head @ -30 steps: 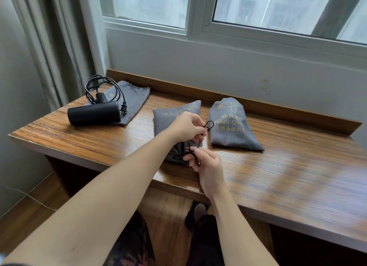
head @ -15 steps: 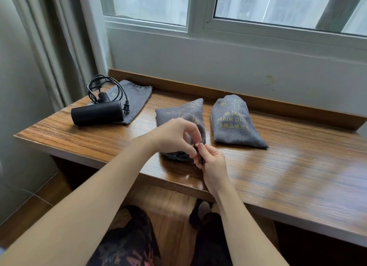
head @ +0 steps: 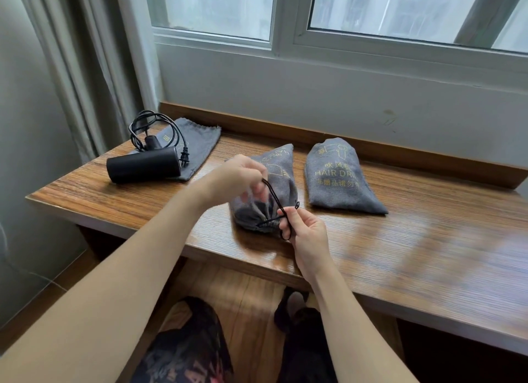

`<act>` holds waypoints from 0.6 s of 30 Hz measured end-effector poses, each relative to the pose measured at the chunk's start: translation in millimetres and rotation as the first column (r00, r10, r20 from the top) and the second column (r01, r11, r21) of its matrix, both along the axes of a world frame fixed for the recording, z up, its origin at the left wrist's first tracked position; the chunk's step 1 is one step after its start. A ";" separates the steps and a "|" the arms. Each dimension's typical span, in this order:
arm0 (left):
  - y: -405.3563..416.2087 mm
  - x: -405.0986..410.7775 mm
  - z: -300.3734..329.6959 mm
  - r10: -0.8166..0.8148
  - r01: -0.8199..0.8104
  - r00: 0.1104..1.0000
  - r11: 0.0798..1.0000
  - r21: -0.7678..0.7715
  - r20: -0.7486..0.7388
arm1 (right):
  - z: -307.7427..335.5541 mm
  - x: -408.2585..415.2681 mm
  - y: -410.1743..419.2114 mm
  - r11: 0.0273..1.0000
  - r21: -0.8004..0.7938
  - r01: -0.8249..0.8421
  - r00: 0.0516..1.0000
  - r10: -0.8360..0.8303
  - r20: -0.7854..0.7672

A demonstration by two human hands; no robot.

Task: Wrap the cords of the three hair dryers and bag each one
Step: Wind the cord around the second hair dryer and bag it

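1. Half a second before, both hands were bunched together at the mouth of the middle bag point(head: 278, 188). Now they are apart, and the black drawstring point(head: 273, 197) runs tight between them.
2. The left hand point(head: 238, 179) pinches the upper end of the drawstring; the right hand point(head: 307, 231) pinches its lower loop just beside the gathered mouth.
3. I judge the mouth is being drawn closed, so the second dryer is nearly bagged.
4. The right bag point(head: 338, 179) lies closed on the wooden desk point(head: 428, 248). The third hair dryer point(head: 144, 166) lies unbagged on the flat bag point(head: 197, 142) at the left, its cord point(head: 154, 128) in a loose coil.
5. The bagged dryers are hidden by cloth. Whether a knot is formed, I cannot tell.
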State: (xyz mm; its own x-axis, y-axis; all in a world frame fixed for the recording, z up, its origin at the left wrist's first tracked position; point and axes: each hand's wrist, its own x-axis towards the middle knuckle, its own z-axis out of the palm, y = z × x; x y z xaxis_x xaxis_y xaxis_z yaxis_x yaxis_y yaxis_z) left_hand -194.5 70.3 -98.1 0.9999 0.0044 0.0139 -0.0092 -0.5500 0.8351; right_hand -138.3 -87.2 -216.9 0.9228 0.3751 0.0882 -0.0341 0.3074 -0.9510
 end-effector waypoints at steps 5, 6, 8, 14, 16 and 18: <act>-0.1 -18.5 18.1 -0.157 0.337 0.834 0.904 0.264 -0.528 | 1.8 -1.1 -1.1 1.000 0.019 0.001 1.000 -0.001 -0.023; -2.4 -17.1 14.9 -0.110 0.326 0.844 0.882 0.340 -0.525 | 2.4 -1.7 -1.2 1.000 0.022 -0.002 1.000 0.002 -0.021; -6.8 -9.2 1.3 -0.029 0.201 0.937 0.861 0.468 -0.348 | 3.1 -2.7 -1.5 1.000 0.029 -0.007 1.000 0.008 -0.012; -24.1 1.5 -33.6 0.058 -0.092 0.996 0.763 0.640 0.074 | 0.7 -1.8 -5.5 0.995 0.057 -0.078 0.997 0.078 0.003; -27.6 4.3 -43.3 0.063 -0.177 0.981 0.686 0.705 0.184 | 0.3 -2.1 -6.2 0.991 0.080 -0.104 0.994 0.105 -0.013; -27.0 8.9 -51.7 0.058 -0.209 0.972 0.666 0.716 0.230 | 0.0 -2.6 -5.4 0.989 0.089 -0.117 0.993 0.119 -0.015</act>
State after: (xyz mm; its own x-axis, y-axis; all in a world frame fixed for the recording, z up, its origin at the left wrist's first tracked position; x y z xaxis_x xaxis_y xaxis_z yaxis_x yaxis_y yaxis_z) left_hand -185.5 43.3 -149.8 0.9689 0.0503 0.2422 0.0126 -0.9879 0.1545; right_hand -140.9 -92.6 -216.8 0.8743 0.4734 0.1074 -0.0939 0.3821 -0.9193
